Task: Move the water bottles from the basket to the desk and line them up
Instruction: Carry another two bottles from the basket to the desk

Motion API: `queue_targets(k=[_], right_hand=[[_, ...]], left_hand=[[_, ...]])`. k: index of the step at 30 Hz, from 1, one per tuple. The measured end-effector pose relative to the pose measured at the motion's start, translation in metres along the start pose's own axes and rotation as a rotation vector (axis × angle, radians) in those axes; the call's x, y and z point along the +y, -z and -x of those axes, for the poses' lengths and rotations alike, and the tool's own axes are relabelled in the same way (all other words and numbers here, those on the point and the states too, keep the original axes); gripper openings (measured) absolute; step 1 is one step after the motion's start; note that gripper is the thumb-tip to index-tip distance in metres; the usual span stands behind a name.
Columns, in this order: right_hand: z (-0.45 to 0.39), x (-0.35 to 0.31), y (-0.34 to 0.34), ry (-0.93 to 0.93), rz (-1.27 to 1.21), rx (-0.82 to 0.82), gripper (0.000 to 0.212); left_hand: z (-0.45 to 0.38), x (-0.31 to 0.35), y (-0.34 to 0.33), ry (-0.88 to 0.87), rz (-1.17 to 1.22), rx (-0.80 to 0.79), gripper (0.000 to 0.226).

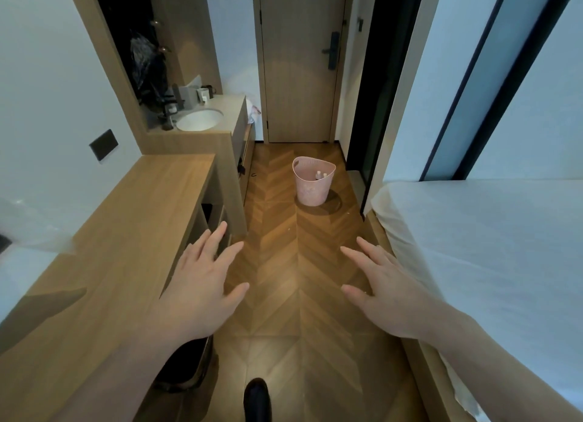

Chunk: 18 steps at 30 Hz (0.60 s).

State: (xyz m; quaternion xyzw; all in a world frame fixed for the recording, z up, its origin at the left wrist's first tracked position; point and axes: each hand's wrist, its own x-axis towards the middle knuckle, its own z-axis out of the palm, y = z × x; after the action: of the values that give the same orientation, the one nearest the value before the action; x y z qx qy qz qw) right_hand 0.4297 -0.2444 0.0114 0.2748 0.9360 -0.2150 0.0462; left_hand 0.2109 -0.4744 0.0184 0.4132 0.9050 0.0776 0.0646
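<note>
A pink perforated basket (312, 188) stands on the wooden floor ahead, near the door. White caps of water bottles (320, 175) show inside it; the bottles' bodies are hidden by its wall. The wooden desk (126, 213) runs along the left wall. My left hand (205, 283) is stretched out in the air beside the desk's edge, fingers spread, holding nothing. My right hand (381, 283) reaches forward over the floor with straight fingers and is empty too. Both hands are well short of the basket.
A bed with white sheets (489, 264) fills the right side. Behind the desk is a counter with a white sink (199, 119). A dark bin (186, 365) sits under the desk near me. My black shoe (257, 399) is on the floor. A closed door (299, 68) ends the passage.
</note>
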Motion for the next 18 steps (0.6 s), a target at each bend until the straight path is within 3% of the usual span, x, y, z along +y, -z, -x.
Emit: queue_targets(k=[18], right_hand=[[-0.248,0.026,0.054,-0.201,-0.065,0.091,0.072]], left_hand=[[-0.322,-0.027,0.013,-0.208,-0.076,-0.034,0.085]])
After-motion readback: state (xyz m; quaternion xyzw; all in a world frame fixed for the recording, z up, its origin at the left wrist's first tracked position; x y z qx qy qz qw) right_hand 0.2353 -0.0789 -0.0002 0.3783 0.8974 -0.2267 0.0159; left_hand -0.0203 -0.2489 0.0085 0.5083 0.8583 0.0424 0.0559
